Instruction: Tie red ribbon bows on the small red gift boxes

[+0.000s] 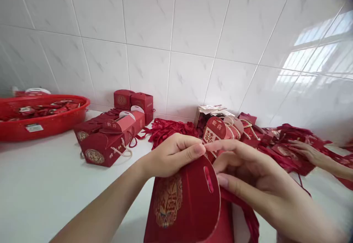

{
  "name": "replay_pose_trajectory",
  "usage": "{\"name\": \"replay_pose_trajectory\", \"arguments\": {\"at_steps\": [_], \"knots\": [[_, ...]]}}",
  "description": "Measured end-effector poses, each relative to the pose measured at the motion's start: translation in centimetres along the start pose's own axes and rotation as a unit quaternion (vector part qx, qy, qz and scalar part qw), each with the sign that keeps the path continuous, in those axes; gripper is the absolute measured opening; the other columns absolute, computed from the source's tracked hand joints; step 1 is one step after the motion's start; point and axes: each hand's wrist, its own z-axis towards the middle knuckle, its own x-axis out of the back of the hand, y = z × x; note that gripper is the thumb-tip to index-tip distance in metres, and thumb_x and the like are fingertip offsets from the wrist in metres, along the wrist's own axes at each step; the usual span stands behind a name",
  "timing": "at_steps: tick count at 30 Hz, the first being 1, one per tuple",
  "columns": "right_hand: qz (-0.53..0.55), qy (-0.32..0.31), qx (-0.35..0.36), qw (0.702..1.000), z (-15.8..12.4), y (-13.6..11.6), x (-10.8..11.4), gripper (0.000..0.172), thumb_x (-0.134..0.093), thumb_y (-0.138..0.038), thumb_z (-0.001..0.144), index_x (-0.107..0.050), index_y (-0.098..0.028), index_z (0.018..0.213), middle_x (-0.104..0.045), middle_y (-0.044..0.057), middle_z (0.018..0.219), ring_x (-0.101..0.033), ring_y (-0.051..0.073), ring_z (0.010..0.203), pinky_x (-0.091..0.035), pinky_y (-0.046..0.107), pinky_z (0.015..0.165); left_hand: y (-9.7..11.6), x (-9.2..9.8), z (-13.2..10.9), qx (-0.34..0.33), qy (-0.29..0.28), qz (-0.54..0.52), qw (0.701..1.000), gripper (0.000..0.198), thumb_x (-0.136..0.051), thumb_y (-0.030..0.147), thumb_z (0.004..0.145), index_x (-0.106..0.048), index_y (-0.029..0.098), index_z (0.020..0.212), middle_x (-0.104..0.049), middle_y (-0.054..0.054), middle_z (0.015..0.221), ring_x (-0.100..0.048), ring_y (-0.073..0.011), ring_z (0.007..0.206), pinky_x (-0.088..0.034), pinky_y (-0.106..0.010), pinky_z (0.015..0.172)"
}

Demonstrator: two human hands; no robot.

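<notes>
A dark red paper gift box [190, 202] with a gold printed emblem stands tilted in front of me. My left hand [175, 154] is closed on the top edge of its rounded flap, thumb nearest me. Pink-red ribbon shows through the slot in that flap. At the flap's right edge is my right hand [248, 176], its thumb and bent fingers pinching a red ribbon [249, 217] that hangs down beside the box. The right index fingertip meets the left thumb tip. What lies behind the flap is hidden.
Finished-looking red boxes [110, 140] stand at the left, near a red plastic basin [55, 116] of small wrapped items. Loose red ribbons [173, 129] lie by the tiled wall. More boxes with rope handles [231, 127] sit behind my hands; another person's hand [309, 152] is at right.
</notes>
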Motion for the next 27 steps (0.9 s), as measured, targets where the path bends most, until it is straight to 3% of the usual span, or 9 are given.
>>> {"name": "replay_pose_trajectory", "arguments": {"at_steps": [6,13,20,27], "knots": [[0.033,0.006,0.012,0.999,0.1,0.1,0.3,0.028,-0.056,-0.026,0.089,-0.049,-0.031,0.116,-0.063,0.001,0.091,-0.061,0.014,0.082,-0.054,0.022,0.071,-0.3,-0.5,0.4,-0.018,-0.021,-0.014,1.000,0.045,-0.044,0.048,0.091,-0.052,0.012,0.064,-0.044,0.003,0.059,-0.038,-0.0074,0.054,-0.030,-0.020,0.050],[-0.009,-0.001,0.026,1.000,-0.1,0.1,1.2,0.023,-0.055,-0.025,0.090,-0.051,-0.030,0.112,-0.060,0.000,0.083,-0.056,0.011,0.072,-0.051,0.020,0.063,-0.8,-0.5,0.7,-0.012,-0.015,-0.045,0.999,0.042,-0.046,0.047,0.090,-0.055,0.012,0.069,-0.051,0.000,0.064,-0.045,-0.0091,0.058,-0.035,-0.021,0.052],[0.012,-0.034,0.021,0.999,0.1,0.6,1.0,0.018,-0.051,-0.024,0.092,-0.050,-0.030,0.109,-0.058,0.001,0.089,-0.056,0.013,0.081,-0.051,0.024,0.070,-0.7,-0.6,0.8,-0.026,-0.021,-0.034,0.999,0.044,-0.045,0.047,0.091,-0.051,0.013,0.064,-0.042,0.004,0.057,-0.035,-0.0062,0.051,-0.027,-0.019,0.046],[0.010,-0.026,0.037,0.999,0.3,0.7,0.7,0.023,-0.050,-0.024,0.092,-0.055,-0.033,0.113,-0.061,0.001,0.099,-0.059,0.014,0.096,-0.053,0.024,0.082,-1.1,-0.7,0.8,-0.020,-0.005,-0.039,0.999,0.040,-0.042,0.040,0.094,-0.047,0.014,0.065,-0.041,0.004,0.061,-0.034,-0.0067,0.055,-0.030,-0.019,0.050]]}}
